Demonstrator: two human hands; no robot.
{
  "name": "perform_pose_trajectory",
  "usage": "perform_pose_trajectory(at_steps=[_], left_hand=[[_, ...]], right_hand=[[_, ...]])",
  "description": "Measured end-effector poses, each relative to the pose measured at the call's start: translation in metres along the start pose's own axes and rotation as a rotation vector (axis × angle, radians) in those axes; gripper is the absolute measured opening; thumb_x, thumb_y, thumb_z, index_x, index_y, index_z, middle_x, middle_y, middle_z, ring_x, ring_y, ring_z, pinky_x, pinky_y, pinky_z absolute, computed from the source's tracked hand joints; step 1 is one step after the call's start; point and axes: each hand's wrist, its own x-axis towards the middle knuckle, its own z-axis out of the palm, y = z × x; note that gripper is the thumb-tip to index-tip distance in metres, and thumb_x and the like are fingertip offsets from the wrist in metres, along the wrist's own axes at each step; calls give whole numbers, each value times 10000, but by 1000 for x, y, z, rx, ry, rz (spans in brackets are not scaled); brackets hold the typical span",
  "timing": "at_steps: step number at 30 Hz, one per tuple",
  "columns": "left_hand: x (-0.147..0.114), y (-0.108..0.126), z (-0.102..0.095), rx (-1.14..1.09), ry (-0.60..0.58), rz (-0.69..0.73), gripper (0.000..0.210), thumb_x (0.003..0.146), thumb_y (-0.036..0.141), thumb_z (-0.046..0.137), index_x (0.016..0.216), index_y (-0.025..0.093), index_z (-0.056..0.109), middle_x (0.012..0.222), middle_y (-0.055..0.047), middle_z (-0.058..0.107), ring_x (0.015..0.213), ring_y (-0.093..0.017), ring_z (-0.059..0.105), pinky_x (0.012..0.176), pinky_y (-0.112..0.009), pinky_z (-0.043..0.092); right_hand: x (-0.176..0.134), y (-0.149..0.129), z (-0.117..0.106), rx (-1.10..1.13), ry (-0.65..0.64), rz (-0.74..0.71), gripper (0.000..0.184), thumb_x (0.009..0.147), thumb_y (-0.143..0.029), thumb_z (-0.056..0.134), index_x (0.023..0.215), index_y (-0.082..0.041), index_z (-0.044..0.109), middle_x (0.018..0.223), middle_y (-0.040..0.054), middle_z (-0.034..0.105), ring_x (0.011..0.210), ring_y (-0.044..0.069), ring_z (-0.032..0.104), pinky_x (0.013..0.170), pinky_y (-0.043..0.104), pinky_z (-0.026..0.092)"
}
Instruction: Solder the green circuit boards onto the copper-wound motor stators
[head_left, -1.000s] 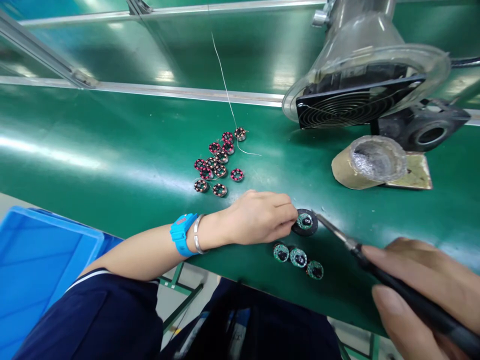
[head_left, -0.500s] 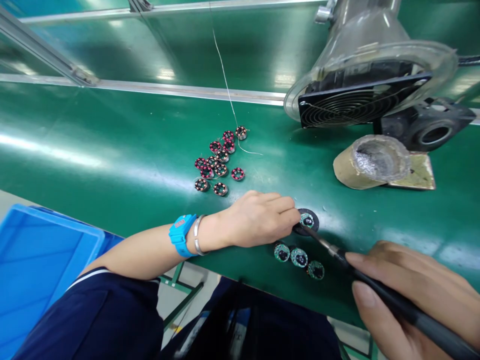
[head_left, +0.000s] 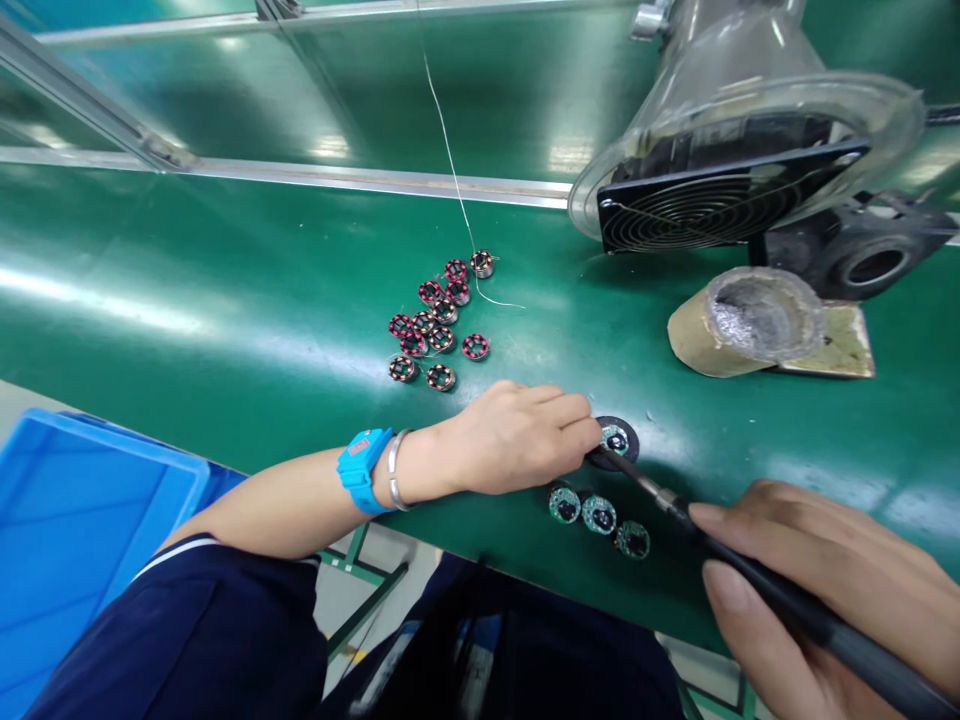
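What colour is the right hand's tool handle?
The tool handle is black, best seen in head view.

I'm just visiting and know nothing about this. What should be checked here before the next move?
1. Right hand grips the black-handled tool: ok.
2. Left hand is at the black disc's edge: ok.
3. Tool tip touches the disc: cannot tell.
4. Three green boards sit apart from the tool: ok.
5. Blue strap is on the left wrist: ok.
6. Fan is spinning: cannot tell.

1. At left, we see a blue bin (head_left: 82,560) beside the green table (head_left: 247,290).
2. Upper right, we note a clear hood (head_left: 724,65) and black fan (head_left: 697,212).
3. Along the back, we mark a metal rail (head_left: 375,179).
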Motion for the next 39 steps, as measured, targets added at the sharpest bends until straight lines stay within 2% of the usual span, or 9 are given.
perform_pose_trajectory(at_steps=[10,17,22,25,28,32,36,39], left_hand=[[0,-1,0,7,9,17,183,965,200,477,827,185,596,751,11,627,631,-120,536,477,-301,349],[0,0,-1,10,-4,22,161,965,189,480,858,179,600,773,4,628,649,-113,533,487,-293,346],[-1,-1,0,12,9,23,177,966,199,483,837,176,602,762,6,626,636,-118,533,473,-297,342],[-1,-1,0,7,5,28,171,968,206,486,852,169,605,762,-1,622,640,-120,537,471,-291,342],[0,-1,0,1,-14,29,173,973,198,476,857,164,601,758,-7,616,644,-117,538,482,-275,347],[1,-1,-1,12,15,18,200,971,191,461,832,171,603,726,-1,599,610,-113,520,486,-275,346],[0,0,-1,3,34,9,205,962,195,473,812,172,610,719,1,596,602,-118,520,493,-278,361],[-1,-1,0,-45,36,-5,183,951,216,496,822,175,620,739,3,613,631,-120,550,526,-274,397]], right_hand=[[-7,0,1,6,7,18,274,792,-77,578,1031,-196,644,653,-12,634,515,104,607,453,216,492],[-21,-9,2,28,137,220,341,791,-91,564,1071,-261,658,712,11,640,644,198,632,591,369,506],[-25,-5,0,52,139,174,417,826,-107,579,1192,-292,655,738,5,628,608,176,622,544,347,495],[-28,0,11,-1,200,285,519,869,-102,598,1341,-317,582,828,1,686,637,165,655,560,323,525],[-25,10,31,-116,320,234,596,857,-49,630,1381,-322,546,842,-24,713,661,140,667,602,284,543],[-13,23,51,-124,182,142,428,839,-43,664,1199,-273,638,849,-11,700,679,140,628,614,287,516],[-9,28,55,-94,148,103,415,854,-41,649,1199,-268,614,836,-15,680,699,136,602,692,306,522],[-9,29,55,-70,145,104,423,842,-27,657,1197,-250,607,903,-2,695,720,132,605,714,303,527]])
